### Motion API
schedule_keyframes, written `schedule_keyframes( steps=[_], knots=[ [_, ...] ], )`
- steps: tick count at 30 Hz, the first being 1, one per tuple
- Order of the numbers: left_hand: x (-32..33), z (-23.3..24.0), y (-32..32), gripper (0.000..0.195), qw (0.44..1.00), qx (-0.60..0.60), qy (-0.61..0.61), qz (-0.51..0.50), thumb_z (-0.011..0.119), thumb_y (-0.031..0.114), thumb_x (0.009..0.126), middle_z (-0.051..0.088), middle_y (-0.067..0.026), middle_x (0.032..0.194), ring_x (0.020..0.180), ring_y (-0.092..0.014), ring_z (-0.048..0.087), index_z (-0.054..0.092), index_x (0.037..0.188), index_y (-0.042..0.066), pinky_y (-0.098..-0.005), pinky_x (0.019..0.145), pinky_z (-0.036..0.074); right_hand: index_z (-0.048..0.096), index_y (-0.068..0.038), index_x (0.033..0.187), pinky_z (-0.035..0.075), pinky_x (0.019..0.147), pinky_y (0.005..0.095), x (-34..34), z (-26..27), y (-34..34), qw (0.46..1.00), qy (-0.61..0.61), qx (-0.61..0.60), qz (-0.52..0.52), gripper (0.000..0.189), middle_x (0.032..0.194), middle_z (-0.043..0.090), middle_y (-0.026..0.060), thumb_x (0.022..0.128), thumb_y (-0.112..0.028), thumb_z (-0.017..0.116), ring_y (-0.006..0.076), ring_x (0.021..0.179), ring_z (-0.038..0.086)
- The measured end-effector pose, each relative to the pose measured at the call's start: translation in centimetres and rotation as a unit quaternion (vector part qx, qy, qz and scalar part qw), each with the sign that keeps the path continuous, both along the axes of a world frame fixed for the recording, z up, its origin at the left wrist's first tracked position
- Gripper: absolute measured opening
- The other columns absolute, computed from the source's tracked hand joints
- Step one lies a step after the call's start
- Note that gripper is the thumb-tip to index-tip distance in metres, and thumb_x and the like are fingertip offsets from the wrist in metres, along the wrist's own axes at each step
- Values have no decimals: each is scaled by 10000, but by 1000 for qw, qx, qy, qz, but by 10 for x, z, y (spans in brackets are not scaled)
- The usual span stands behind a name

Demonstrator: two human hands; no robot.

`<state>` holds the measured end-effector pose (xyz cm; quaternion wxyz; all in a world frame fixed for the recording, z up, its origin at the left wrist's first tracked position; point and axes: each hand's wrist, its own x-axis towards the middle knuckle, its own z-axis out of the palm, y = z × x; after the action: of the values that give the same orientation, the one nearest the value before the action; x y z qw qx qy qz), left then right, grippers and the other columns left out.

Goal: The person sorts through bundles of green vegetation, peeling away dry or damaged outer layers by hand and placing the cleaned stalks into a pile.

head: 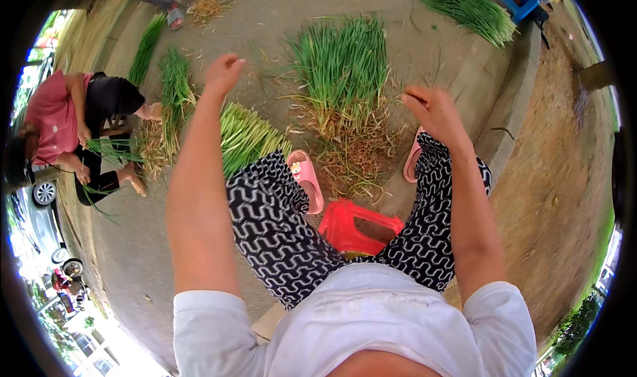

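Observation:
Both of my hands are raised in front of me, well apart, above the concrete ground. My left hand (224, 73) is loosely curled at the upper left, over the ground near a pile of cleaned green stalks (251, 136). On the right, my right hand (433, 109) has its fingers bent and the thumb near them; whether it holds anything small is unclear. Between the hands lies a large bunch of green garlic chives (343, 61), with brown, dry leaf litter (348, 153) at its base. The cleaned stalks lie beside my left leg.
A red plastic stool (343, 223) is beneath me, between my pink slippers. At the left, a seated person (59, 113) handles green stalks near more bundles (174, 78). Another green bundle (468, 11) lies by a blue stool (515, 1). A concrete curb (512, 98) runs along the right.

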<state>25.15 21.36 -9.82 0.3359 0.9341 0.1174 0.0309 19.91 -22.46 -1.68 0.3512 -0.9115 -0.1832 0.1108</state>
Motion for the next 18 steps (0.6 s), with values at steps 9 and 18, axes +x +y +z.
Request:
schedule_keyframes(
  steps=[9,18],
  knots=[
    [-41,-191,-142,226,974,20,208,-87,508,250,738,625,-171,811,744,-366,597,654,796,87,-439,677,479,556,24,965,440,604,364,9,6,-13,995,104,9,-3,258,745,564,209,797,-170,577,342,713,566],
    [-63,-222,-224,458,939,118,317,59,661,174,716,535,-194,1096,985,-339,540,493,1116,26,-417,810,458,573,5,979,467,653,398,6,17,-16,994,56,45,78,264,828,603,184,781,-167,605,333,759,587]
  ],
)
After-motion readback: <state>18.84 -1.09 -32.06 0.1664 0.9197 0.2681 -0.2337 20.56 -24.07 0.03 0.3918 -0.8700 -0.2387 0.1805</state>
